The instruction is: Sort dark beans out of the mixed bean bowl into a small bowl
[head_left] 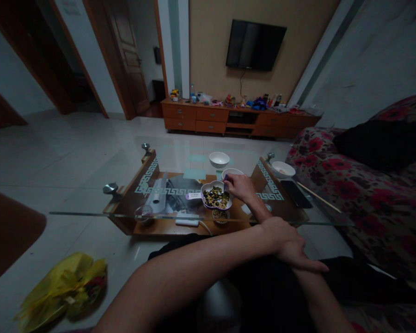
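At the frame's centre, a flower-shaped bowl of mixed beans (216,196) sits on the glass coffee table (131,213). The right hand (239,186) reaches its upper right rim, fingers curled together; what they pinch is hidden. The left hand (288,243) rests loosely on the right forearm. White bowls (219,159) stand behind.

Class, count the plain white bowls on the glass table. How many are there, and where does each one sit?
3. One white bowl at the far middle, one at the far right corner, one partly behind the right hand. Others may be hidden.
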A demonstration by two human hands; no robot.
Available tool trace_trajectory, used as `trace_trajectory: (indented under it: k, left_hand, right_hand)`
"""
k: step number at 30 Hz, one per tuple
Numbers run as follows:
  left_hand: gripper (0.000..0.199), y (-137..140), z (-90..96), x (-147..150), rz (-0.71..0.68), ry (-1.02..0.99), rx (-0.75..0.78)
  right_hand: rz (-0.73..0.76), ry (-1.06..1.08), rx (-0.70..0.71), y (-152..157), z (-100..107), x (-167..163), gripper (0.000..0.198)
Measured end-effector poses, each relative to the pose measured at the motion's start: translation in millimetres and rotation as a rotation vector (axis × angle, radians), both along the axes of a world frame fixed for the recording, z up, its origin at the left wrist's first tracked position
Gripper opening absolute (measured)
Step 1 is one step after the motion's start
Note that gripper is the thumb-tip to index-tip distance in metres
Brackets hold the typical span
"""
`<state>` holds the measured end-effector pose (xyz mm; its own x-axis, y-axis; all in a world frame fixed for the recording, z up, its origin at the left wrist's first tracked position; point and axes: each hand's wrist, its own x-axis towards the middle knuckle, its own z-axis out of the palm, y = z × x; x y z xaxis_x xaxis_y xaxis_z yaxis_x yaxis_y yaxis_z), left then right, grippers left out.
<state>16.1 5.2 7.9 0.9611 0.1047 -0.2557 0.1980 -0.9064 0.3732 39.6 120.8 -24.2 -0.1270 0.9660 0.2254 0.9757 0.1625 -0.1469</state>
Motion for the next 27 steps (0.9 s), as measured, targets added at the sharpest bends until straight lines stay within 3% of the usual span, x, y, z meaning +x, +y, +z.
trace_trajectory:
  k: [7,22,27]
  left_hand:
    - [0.096,-3.0,-4.8,3.4,-0.022,-0.011,0.068]
    - [0.093,-1.8,-6.8,5.7,-0.014,-0.035,0.049]
    - [0.088,-4.4,0.3,1.7,-0.007,-0.019,0.055]
  right_hand:
    - [0.042,0.001,0.019,1.9,-0.1,6.2,0.02]
    - [0.088,0.036,0.001,0.3,-1.6,4.8,0.019]
    - [0.093,0.177,0.093,2.9,-2.0,8.1,0.019]
